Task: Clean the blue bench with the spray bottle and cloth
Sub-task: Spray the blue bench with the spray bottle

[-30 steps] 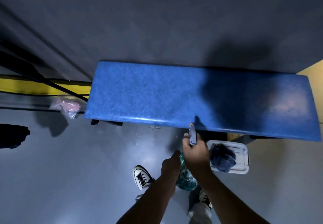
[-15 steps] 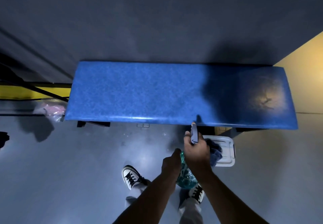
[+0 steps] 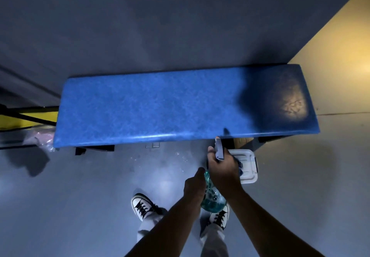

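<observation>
Spray bottle (image 3: pixel 213 198) gripped by both hands: right (image 3: pixel 223 168) wraps neck, left (image 3: pixel 194 186) apparently steadies body, near blue bench (image 3: pixel 160 108).

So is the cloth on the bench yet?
No, the bench top is bare; the cloth sits on a white box below.

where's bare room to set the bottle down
The whole bench top is bare. Floor is open left of the shoes. Crowded by the white box under the right hand, where the bottle is held.
</observation>
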